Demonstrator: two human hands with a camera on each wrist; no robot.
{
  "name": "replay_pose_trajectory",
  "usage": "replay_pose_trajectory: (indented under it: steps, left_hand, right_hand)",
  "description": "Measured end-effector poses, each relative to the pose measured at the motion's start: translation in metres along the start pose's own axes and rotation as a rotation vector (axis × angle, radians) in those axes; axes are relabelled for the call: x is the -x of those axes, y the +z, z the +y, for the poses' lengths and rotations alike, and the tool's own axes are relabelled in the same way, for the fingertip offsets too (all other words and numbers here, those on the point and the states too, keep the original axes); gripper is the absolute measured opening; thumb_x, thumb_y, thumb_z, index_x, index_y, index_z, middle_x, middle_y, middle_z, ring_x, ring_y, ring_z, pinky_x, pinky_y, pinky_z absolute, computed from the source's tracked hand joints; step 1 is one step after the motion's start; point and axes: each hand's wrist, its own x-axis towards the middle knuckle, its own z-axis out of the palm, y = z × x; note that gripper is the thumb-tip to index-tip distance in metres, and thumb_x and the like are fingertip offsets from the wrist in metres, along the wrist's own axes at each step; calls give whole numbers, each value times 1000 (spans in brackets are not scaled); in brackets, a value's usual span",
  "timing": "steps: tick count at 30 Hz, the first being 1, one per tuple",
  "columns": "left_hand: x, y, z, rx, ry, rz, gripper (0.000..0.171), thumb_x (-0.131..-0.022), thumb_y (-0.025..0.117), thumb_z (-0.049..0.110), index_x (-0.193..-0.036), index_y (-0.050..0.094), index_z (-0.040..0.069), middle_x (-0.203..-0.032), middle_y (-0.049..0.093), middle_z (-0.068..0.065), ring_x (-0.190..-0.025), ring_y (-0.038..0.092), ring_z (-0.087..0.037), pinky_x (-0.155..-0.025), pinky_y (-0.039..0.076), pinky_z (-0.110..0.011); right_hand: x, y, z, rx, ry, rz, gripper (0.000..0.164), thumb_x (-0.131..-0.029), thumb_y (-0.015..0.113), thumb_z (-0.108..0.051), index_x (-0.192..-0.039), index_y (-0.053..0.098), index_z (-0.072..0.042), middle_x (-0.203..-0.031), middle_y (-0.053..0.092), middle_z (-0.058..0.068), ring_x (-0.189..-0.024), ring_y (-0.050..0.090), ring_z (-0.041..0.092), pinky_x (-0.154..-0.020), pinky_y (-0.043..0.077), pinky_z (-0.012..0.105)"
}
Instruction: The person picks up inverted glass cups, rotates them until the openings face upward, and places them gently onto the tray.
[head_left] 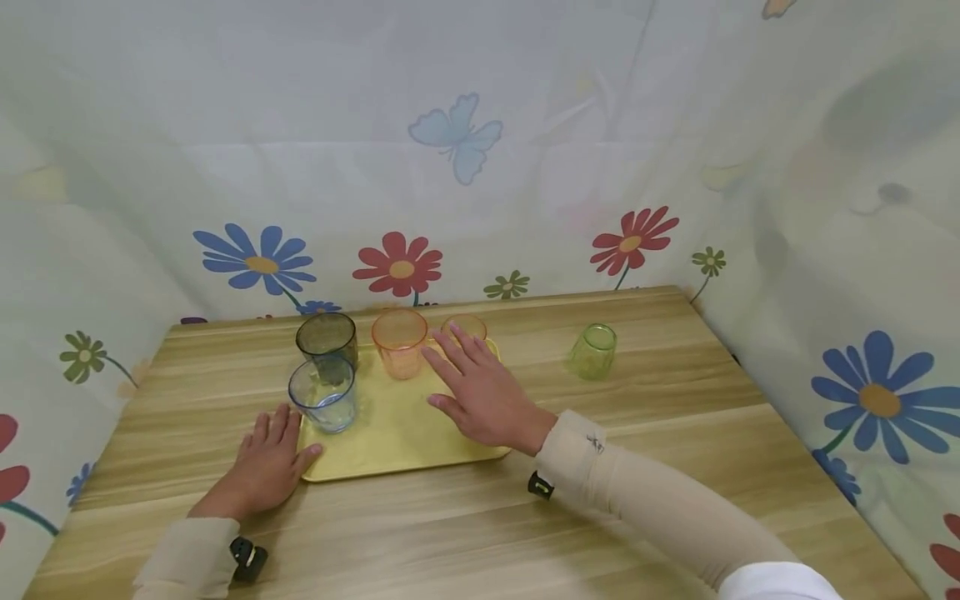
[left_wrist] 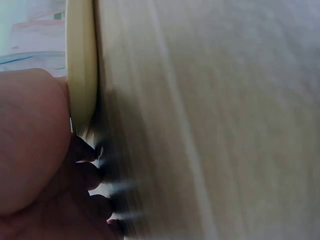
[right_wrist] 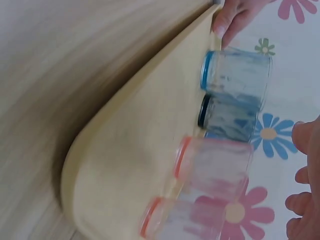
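My left hand (head_left: pixel 266 462) lies on the table at the left edge of a yellow tray (head_left: pixel 405 429), fingers extended, thumb by the rim. On the tray's left stands a blue-tinted glass (head_left: pixel 326 408), with a dark grey glass (head_left: pixel 327 337) just behind it. An orange glass (head_left: pixel 400 346) is at the back middle. Over the tray's right side my right hand (head_left: pixel 483 396) is held with spread fingers, holding nothing. It partly hides a second orange glass (head_left: pixel 463 325) at the back right corner. In the right wrist view, its fingers (right_wrist: pixel 302 200) are apart from the glasses.
A green glass (head_left: pixel 594 352) stands on the wooden table (head_left: pixel 660 467), to the right of the tray. A curtain printed with flowers (head_left: pixel 401 267) and a butterfly hangs behind the table and along its sides.
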Motion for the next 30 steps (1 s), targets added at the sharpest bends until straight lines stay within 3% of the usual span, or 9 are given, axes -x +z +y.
replay_pose_trajectory:
  steps: [5,14,25,30]
  left_hand:
    - [0,-6,6,-43,-17,-3,75,-112,45,36,-152,25,-24,-161,13,-48,-147,10,-72,-114,18,-84]
    - [1,-3,5,-39,-20,6,75,-111,47,35,-151,25,-25,-161,13,-48,-146,10,-72,-113,18,-84]
    - [4,-1,6,-45,-27,28,74,-111,46,35,-151,26,-24,-161,14,-47,-146,11,-72,-113,19,-84]
    - [2,8,-3,2,-10,58,82,-111,43,46,-150,28,-24,-161,16,-47,-146,11,-72,-113,17,-85]
  right_hand:
    - [8,-8,14,10,9,30,65,-112,44,-41,-165,28,-8,-175,19,16,-164,11,38,-132,20,57]
    - [24,-14,39,24,79,51,64,-111,47,-39,-164,31,-7,-174,21,17,-163,17,41,-131,20,60]
    - [24,-8,58,42,145,60,63,-111,49,-37,-164,32,-8,-174,23,16,-163,16,40,-131,17,61]
    - [26,-10,69,41,180,68,63,-110,51,-35,-164,32,-9,-174,23,16,-163,15,40,-131,16,63]
